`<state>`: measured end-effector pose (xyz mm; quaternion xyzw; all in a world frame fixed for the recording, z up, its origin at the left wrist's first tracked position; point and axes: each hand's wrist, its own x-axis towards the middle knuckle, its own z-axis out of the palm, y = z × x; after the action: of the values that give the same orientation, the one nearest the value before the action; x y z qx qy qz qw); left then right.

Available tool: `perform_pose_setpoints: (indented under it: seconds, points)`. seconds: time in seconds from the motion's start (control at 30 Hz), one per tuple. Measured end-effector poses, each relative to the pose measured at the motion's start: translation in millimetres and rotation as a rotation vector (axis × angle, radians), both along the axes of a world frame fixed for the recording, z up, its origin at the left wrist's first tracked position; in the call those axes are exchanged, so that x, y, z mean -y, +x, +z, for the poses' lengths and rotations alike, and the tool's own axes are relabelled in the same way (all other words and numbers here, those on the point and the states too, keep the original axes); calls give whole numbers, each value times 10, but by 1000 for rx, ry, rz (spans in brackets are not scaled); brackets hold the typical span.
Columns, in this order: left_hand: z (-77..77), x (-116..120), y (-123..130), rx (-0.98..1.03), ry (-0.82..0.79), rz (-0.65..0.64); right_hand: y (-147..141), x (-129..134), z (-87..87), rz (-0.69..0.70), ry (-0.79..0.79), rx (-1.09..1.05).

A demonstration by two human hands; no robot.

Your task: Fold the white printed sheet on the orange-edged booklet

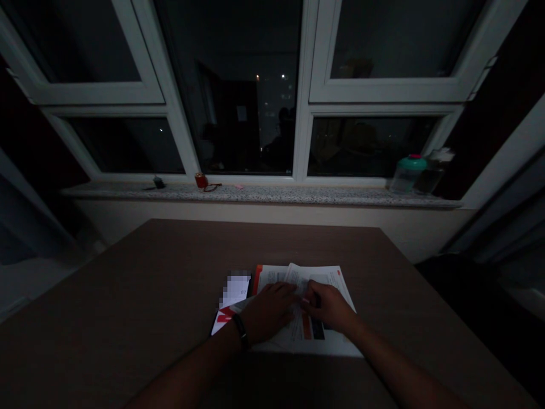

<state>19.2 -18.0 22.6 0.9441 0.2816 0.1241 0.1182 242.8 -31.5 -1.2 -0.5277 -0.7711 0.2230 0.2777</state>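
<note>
From where I stand, I see the printed sheets [332,347] lying flat on the brown table [170,267], directly in front of the person, under both hands. The important relation is here: one narrow fold of paper [292,273] rises between the two hands, and its long axis runs away from the body, toward the window, leaning only a little. The left hand [272,311] comes from the left side and lies palm down, rather flat, its fingers pointing across this fold; it seems to press the paper. The right hand [330,307] comes from the opposite side, with fingers curled and thumb near them, just beside the same fold. Both hands are about equally near to it. If the right fingertips are really pinching the paper, I cannot tell, because the light is weak. To the left of the left hand, close to the black wristband [240,332], there is a lit phone [236,288], next to the sheets.
</note>
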Motion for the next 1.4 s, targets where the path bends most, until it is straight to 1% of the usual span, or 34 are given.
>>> perform_pose_setpoints:
  seconds: [0.13, 0.23, 0.3, 0.37, 0.47, 0.5, 0.57, 0.67, 0.73, 0.8, 0.93, 1.0, 1.1, 1.2, 1.4]
  points:
    - [-43, -10, -6, 25, -3, -25, 4, -42, -36, -85, 1, -9]
    - [-44, -10, -5, 13, -12, -42, 8, -64, -46, -161, 26, -23]
    - [-39, -4, -4, 11, -13, -44, 5, -62, -38, -186, 44, -21]
    - [-37, 5, -3, 19, -10, -40, -5, -47, -24, -150, 42, -13]
    - [-43, 11, 2, 18, -11, -22, -25, -21, -12, -29, 14, -4]
    - [-48, 10, 3, 9, -15, -19, -28, -19, -14, -7, 9, -7]
    - [-62, 1, 5, -9, -24, -21, -21, -29, -24, -32, 18, -25]
    - [-96, -15, 3, 2, -23, -18, 17, -71, -52, -150, 48, -56]
    - [-116, -18, 1, 18, -19, -13, 45, -97, -71, -192, 62, -66]
    - [-123, -13, -1, 23, -19, -13, 58, -104, -85, -180, 64, -69]
    - [-101, 8, -5, 30, -37, -15, 36, -67, -86, -48, 17, -51]
    - [-83, 17, -5, 30, -45, -3, 21, -46, -77, -22, 11, -30]
    - [-59, 24, -2, 25, -39, 19, 20, -43, -69, -80, 52, -36]
    - [-36, 25, 0, 19, -10, 13, 50, -66, -77, -130, 75, -99]
    - [-12, 3, -6, -22, 40, -4, 131, -60, -82, -263, 25, -246]
